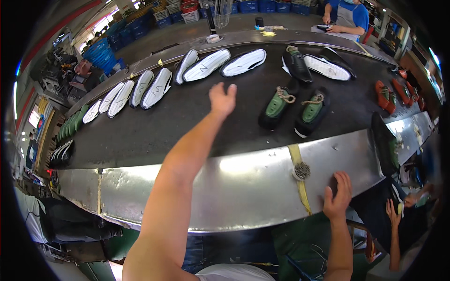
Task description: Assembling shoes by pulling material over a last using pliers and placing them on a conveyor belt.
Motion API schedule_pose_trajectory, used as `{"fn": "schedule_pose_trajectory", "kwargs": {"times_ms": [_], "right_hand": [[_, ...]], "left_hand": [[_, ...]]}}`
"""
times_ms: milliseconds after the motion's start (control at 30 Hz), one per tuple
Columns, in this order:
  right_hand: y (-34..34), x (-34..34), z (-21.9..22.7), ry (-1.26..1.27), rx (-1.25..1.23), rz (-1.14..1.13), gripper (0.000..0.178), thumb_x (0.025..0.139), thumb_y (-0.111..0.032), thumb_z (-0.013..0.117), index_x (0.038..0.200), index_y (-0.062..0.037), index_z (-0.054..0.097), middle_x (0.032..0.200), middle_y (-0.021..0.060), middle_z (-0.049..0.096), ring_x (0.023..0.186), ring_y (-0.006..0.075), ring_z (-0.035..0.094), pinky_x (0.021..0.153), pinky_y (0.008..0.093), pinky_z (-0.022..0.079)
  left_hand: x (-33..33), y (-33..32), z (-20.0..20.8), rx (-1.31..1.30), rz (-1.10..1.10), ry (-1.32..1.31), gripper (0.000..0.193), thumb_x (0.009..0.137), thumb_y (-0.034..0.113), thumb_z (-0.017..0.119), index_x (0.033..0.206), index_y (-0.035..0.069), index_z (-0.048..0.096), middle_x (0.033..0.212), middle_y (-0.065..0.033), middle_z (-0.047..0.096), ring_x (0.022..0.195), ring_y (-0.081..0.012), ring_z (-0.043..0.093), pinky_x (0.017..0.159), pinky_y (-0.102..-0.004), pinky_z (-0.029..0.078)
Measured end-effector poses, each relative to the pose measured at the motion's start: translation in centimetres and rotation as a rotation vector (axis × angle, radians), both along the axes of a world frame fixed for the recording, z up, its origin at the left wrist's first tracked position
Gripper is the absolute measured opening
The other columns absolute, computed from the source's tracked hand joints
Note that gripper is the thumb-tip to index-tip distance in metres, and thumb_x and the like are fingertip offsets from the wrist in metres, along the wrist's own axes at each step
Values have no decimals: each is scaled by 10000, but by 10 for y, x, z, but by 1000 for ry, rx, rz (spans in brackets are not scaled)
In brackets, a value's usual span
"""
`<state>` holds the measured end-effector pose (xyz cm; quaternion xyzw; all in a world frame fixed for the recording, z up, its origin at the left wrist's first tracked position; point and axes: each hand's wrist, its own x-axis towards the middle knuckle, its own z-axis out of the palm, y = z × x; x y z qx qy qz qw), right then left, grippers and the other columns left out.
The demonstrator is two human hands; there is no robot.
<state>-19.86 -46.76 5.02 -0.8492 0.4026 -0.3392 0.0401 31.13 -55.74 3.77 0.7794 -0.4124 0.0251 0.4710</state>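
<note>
While the left hand [222,99] reaches with fingers apart over the black belt worktop [154,126] toward white flat soles [207,64] at its far edge, light and bendy, best pinched mid-length, the right hand [338,192] rests spread on the steel near edge [243,182].

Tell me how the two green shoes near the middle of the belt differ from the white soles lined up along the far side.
The green shoes are dark uppers with green insides and tan laces, standing as a close pair; the white soles are flat, pale pieces with thin dark markings, laid out in a long row. The shoes lie near the belt's near edge, the soles along the far edge. Both rest on the black conveyor belt, untouched by either hand.
</note>
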Motion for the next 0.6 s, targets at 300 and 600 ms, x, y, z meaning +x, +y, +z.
{"fn": "schedule_pose_trajectory", "kwargs": {"times_ms": [300, 600], "right_hand": [[4, 5, 5, 48, 123, -13, 489, 934, -321, 539, 1196, 91, 561, 1239, 267, 592, 1217, 472, 526, 1061, 540, 380], [10, 14, 4, 80, 174, -38, 448, 918, -277, 517, 1186, 79, 563, 1223, 259, 598, 1200, 468, 534, 1058, 543, 381]], "left_hand": [[217, -1, -3, 439, 367, -103, 953, 705, 736, 722, 1503, 284, 459, 1642, -288, 19, 1514, -481, 5, 1185, -603, 197], [263, -40, 41, 1053, -2, -285, 1125, 738, 951, 392, 1212, -23, 696, 1302, -286, 613, 1279, -424, 504, 1110, -459, 367]]}}
